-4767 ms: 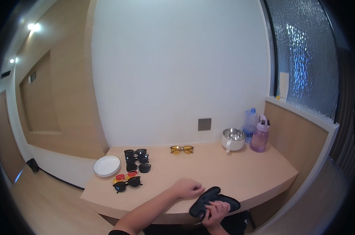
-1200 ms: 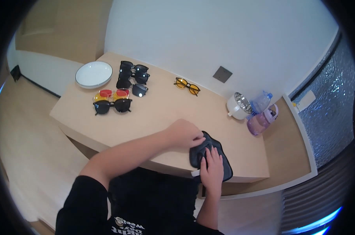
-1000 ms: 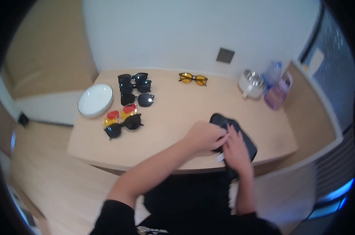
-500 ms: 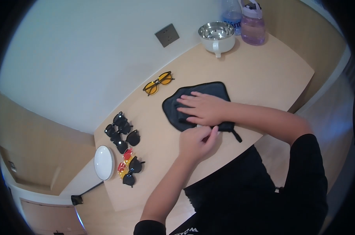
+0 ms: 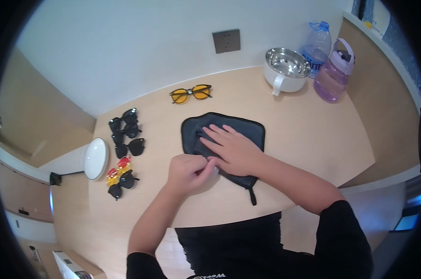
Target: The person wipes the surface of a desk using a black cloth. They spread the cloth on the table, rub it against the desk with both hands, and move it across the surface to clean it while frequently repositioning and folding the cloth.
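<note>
A dark grey cloth (image 5: 247, 132) with black trim and a hanging loop lies on the table in front of me. My right hand (image 5: 233, 149) rests flat on it, fingers spread, over a raised fold. Beside it, at the cloth's near left edge, my left hand (image 5: 188, 173) is closed, thumb against the curled fingers and close to the right thumb. Something small and pale (image 5: 216, 171) shows just beside the left thumb. What the left hand grips is hidden.
Glasses with orange lenses (image 5: 192, 94) lie beyond the cloth. Several dark sunglasses (image 5: 129, 148) and a red and yellow pair (image 5: 118, 171) sit at left, near a white oval dish (image 5: 96, 159). A steel-lined white cup (image 5: 285, 79), a clear bottle (image 5: 317, 49) and a purple bottle (image 5: 333, 76) stand back right.
The whole view has turned and shifted, so the table sits more level. My right thumb now lies close to the left hand. The left hand stays closed at the cloth's edge.
</note>
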The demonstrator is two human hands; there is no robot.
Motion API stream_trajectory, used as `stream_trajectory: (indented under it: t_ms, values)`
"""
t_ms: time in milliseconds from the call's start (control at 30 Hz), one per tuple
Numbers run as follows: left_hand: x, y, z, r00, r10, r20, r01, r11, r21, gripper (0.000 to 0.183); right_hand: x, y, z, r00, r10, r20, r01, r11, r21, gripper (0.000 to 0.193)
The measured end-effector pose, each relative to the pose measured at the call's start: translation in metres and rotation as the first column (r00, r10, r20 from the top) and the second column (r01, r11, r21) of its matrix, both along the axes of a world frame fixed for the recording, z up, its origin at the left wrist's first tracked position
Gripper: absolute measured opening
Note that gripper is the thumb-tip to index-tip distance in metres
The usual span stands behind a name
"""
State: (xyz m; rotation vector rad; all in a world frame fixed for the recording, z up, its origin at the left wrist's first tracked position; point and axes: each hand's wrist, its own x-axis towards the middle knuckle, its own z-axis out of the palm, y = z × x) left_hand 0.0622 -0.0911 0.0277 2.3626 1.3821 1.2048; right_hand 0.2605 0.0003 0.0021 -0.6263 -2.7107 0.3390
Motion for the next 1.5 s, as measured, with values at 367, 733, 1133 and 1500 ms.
stream_trajectory:
  t_ms: [367, 733, 1133, 1500]
  values:
    - [0.022, -0.004, -0.008, 0.988, 0.146, 0.050, -0.141, 0.985, -0.094, 0.040, 0.012, -0.006, -0.001, 0.996, -0.069, 0.052, 0.067, 0.997, 0.035, 0.061]
    - [-0.001, 0.000, -0.010, 0.970, 0.225, 0.087, -0.231, 0.971, 0.057, 0.041, 0.020, -0.047, 0.003, 0.982, -0.080, 0.170, 0.068, 0.995, 0.072, 0.065]
    - [-0.008, -0.003, -0.016, 0.968, 0.236, 0.090, -0.244, 0.965, 0.096, 0.041, 0.039, -0.196, 0.002, 0.953, -0.301, -0.036, 0.302, 0.933, 0.197, 0.059]
    - [-0.013, 0.010, -0.014, 0.976, 0.216, -0.029, -0.216, 0.976, -0.018, 0.040, -0.032, -0.230, -0.010, 0.953, -0.301, -0.025, 0.294, 0.903, 0.314, 0.063]
